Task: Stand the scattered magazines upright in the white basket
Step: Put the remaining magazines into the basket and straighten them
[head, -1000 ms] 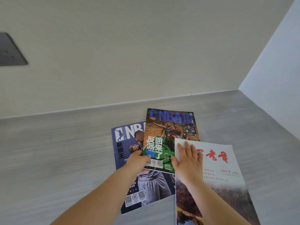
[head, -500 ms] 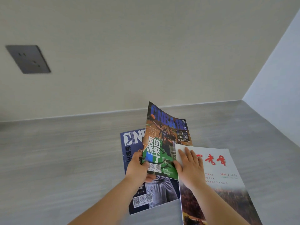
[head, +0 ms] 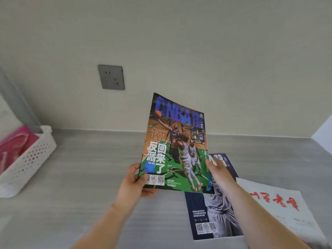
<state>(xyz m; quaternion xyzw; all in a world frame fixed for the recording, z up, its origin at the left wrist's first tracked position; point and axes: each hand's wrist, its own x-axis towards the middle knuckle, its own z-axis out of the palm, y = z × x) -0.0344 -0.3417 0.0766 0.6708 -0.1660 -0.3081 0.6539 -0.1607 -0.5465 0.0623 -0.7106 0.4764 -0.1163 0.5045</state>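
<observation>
green-covered magazine (head: 176, 146), near-left corner pinched by left hand (head: 134, 185); right hand (head: 218, 173), fingers straight, at its right edge. it's held off the counter (head: 89, 177); next it must travel left and drop upright into the white basket (head: 34, 156).

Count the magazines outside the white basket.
3: the green-and-orange magazine gripped by the left hand, the dark blue magazine flat on the counter, the white magazine at its right edge. The pink item in the basket is too blurred to identify.
</observation>
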